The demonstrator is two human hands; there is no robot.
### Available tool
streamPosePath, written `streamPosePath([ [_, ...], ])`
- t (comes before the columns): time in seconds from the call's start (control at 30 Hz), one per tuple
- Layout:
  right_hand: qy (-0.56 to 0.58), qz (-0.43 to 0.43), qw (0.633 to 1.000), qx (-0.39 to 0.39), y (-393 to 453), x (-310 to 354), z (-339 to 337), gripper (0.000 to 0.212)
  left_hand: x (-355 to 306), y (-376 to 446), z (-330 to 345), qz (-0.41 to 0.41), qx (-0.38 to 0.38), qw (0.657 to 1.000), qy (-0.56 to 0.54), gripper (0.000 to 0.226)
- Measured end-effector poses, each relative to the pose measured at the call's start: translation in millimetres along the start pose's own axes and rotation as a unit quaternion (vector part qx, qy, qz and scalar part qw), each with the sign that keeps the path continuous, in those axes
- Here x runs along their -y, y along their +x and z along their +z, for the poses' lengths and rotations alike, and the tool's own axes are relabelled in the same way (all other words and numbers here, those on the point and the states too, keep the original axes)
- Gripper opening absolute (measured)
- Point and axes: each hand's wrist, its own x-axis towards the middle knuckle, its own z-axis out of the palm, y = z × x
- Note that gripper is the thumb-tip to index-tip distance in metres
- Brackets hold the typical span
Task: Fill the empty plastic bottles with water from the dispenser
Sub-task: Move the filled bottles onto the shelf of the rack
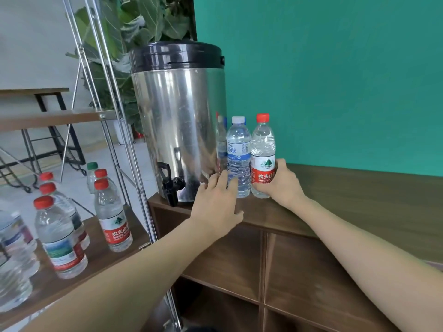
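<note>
Right hand (pixel 280 180) grips the red-capped bottle (pixel 263 149) — left hand (pixel 215 202), fingers relaxed, touches the white-capped bottle (pixel 238 152).

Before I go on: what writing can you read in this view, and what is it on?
"农夫山" and "NONGFU S": red-label bottle held by the right hand, rest hidden.
"农夫山": red-capped bottle on the left shelf; small line beneath blurred.
"白水": blue-label bottle; other print too small.
Other labels unreadable.

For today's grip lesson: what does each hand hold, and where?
Right hand grips the red-capped bottle around its lower label. Left hand touches the white-capped bottle, not gripping.
</note>
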Motion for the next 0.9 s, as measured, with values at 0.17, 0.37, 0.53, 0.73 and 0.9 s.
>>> streamPosePath([
  [0.17,0.043,-0.009,0.999,0.026,-21,4,-10,0.078,5,-7,-4,-0.009,0.01,1.0,-0.009,0.086],
  [0.37,0.09,-0.058,0.991,0.081,-46,17,-1,0.087,21,-15,-13,-0.018,0.016,1.0,0.008,0.085],
  [0.53,0.103,-0.085,0.986,0.101,-47,19,3,0.084,26,-15,-14,-0.028,0.011,0.999,-0.017,0.082],
  [0.73,0.07,-0.087,0.989,0.099,-29,-18,-30,0.055,6,4,-6,-0.1,-0.016,0.925,-0.366,0.09],
  [0.9,0.053,-0.063,0.995,0.06,-1,-38,-42,0.05,-21,29,1,-0.183,-0.082,0.824,-0.53,0.074],
])
